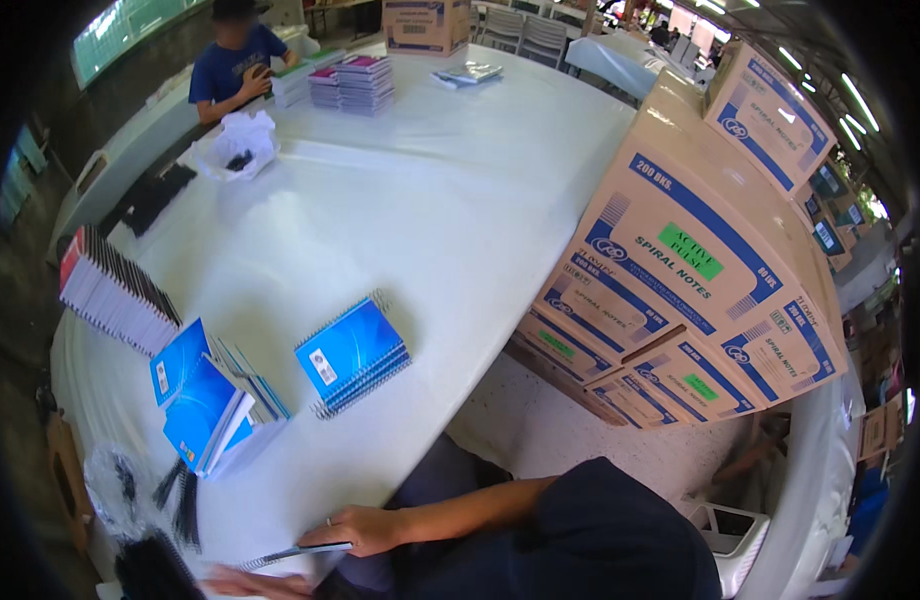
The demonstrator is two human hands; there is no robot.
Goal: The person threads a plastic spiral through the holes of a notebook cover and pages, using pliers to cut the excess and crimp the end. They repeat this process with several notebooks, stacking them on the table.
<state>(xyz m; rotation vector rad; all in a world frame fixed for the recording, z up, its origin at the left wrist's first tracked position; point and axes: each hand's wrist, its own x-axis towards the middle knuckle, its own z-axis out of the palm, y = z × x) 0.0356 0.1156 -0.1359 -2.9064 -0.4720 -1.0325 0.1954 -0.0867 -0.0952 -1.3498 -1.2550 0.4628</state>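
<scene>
At the table's near edge, my right hand (365, 530) is closed on a thin notebook (325, 547) seen almost edge-on. A dark spiral coil (270, 557) runs along it toward the left. My left hand (258, 582) lies low at the lower edge, just below that coil, slightly blurred, its fingers stretched out and apparently holding nothing. Beyond my hands, blue-covered notebooks (205, 410) rest loosely fanned and overlapping. A neat stack of blue spiral notebooks (352, 345) stands to their right. Loose black coils (186, 505) lie left of my hands, near a clear plastic bag (115, 485).
A dark bundle (155, 568) sits at the lower left. A long row of notebooks (115, 295) stands at the left edge. Across the white table (430, 200), a person (238, 65) handles notebooks beside purple stacks (355, 82). Large cartons (670, 250) are piled at right.
</scene>
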